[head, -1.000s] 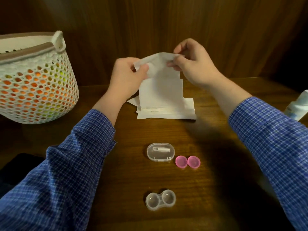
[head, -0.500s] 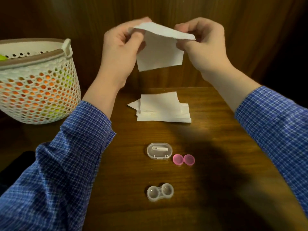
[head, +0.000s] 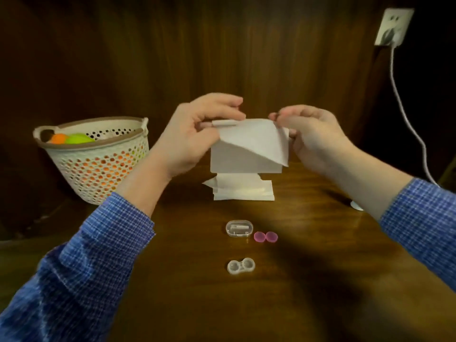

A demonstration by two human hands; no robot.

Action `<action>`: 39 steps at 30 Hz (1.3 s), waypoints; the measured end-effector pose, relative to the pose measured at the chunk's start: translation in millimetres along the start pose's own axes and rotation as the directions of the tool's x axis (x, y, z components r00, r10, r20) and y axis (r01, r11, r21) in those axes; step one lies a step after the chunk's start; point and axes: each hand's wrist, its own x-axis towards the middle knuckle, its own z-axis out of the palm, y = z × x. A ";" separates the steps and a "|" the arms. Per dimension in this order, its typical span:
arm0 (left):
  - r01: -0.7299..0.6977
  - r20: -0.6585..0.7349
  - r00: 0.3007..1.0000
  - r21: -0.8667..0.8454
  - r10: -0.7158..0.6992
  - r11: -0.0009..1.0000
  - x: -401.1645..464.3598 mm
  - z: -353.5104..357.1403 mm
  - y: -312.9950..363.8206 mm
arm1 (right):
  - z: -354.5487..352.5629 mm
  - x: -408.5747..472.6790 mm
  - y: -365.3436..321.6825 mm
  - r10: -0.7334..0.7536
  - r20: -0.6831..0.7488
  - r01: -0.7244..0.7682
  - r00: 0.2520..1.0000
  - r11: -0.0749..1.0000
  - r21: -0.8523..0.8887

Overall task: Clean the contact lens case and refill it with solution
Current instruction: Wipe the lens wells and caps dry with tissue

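My left hand [head: 195, 134] and my right hand [head: 313, 137] pinch the two top corners of a white tissue [head: 249, 149] and hold it up above the wooden table [head: 320, 267]. The sheet is partly folded, with one flap hanging down on a slant. Under it lies a stack of white tissues [head: 243, 190]. Nearer to me sits the clear contact lens case [head: 241, 266], both wells open and facing up. Its two pink caps [head: 265, 237] lie side by side behind it, next to a small clear box [head: 239, 228] with a white tool inside.
A white perforated basket [head: 96, 164] holding orange and green things stands at the back left. A wall socket [head: 393, 25] with a white cable [head: 407, 119] hangs at the upper right. Something small and white [head: 356, 206] shows at the table's right edge.
The view has tilted up and pulled back. My hands have come lower with the tissue and one flap of it has folded over at a slant.
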 end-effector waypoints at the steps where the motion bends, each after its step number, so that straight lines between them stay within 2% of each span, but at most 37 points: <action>1: 0.029 -0.030 0.999 0.001 -0.029 1.000 -6.4 -6.4 3.8 | -0.7 -8.3 -1.4 -0.048 0.000 0.048 0.999 0.996 -0.074; 4: 0.175 -0.207 0.967 0.116 -0.148 0.978 -19.3 -19.4 13.2 | 1.5 -36.5 -9.2 -0.208 0.037 0.211 0.977 0.953 -0.219; 5: 0.243 -0.198 0.957 0.147 -0.213 0.959 -21.4 -20.2 18.0 | 3.3 -45.9 -12.9 -0.258 0.062 0.265 0.964 0.929 -0.260; 7: 0.318 -0.058 0.948 0.148 -0.313 0.936 -26.0 -17.9 31.0 | 6.4 -63.1 -20.1 -0.322 0.117 0.342 0.940 0.883 -0.322; 11: 0.289 0.136 0.940 0.170 -0.313 0.942 -39.3 -13.5 67.5 | 7.4 -92.7 -36.8 -0.395 0.216 0.450 0.893 0.801 -0.396; 14: 0.310 0.241 0.905 0.189 -0.350 0.932 -45.4 -16.2 89.9 | 5.7 -109.4 -50.8 -0.435 0.295 0.524 0.851 0.744 -0.415; 16: 0.328 0.264 0.894 0.165 -0.362 0.930 -47.5 -20.4 100.6 | 5.6 -117.0 -60.8 -0.442 0.353 0.562 0.825 0.707 -0.428; 20: 0.330 0.208 0.917 0.088 -0.341 0.940 -48.7 -30.7 116.8 | 4.7 -124.2 -78.6 -0.460 0.385 0.596 0.800 0.681 -0.426; 22: 0.327 0.171 0.927 0.063 -0.333 0.943 -48.9 -34.5 120.9 | 6.4 -124.0 -87.0 -0.459 0.350 0.576 0.817 0.681 -0.452; 23: 0.334 0.151 0.930 0.036 -0.335 0.942 -48.6 -35.9 121.8 | 7.8 -122.6 -90.5 -0.427 0.313 0.529 0.849 0.687 -0.499; 24: 0.348 0.136 0.929 -0.002 -0.345 0.937 -48.4 -36.6 122.7 | 8.9 -120.7 -92.9 -0.356 0.271 0.448 0.894 0.706 -0.549; 26: 0.401 0.116 0.914 -0.104 -0.390 0.910 -48.0 -36.2 124.7 | 9.7 -116.7 -94.4 -0.108 0.235 0.223 0.966 0.808 -0.546; 28: 0.455 0.110 0.890 -0.199 -0.442 0.868 -47.8 -35.1 124.6 | 6.5 -115.8 -90.6 0.143 0.324 0.002 0.935 0.912 -0.411; 29: 0.471 0.107 0.882 -0.217 -0.459 0.855 -47.7 -34.3 122.6 | 4.4 -115.8 -86.3 0.197 0.388 -0.054 0.901 0.936 -0.348; 31: 0.493 0.100 0.870 -0.224 -0.484 0.840 -48.7 -31.2 116.1 | 2.4 -114.1 -75.8 0.164 0.432 -0.028 0.887 0.953 -0.303; 35: 0.550 0.093 0.834 -0.215 -0.544 0.807 -55.7 -23.2 94.5 | 7.3 -105.3 -57.9 -0.034 0.262 0.136 0.965 0.914 -0.383; 39: 0.591 0.224 0.804 -0.192 -0.551 0.784 -71.7 -12.3 68.4 | 12.7 -98.5 -36.6 -0.066 0.195 0.148 0.979 0.883 -0.446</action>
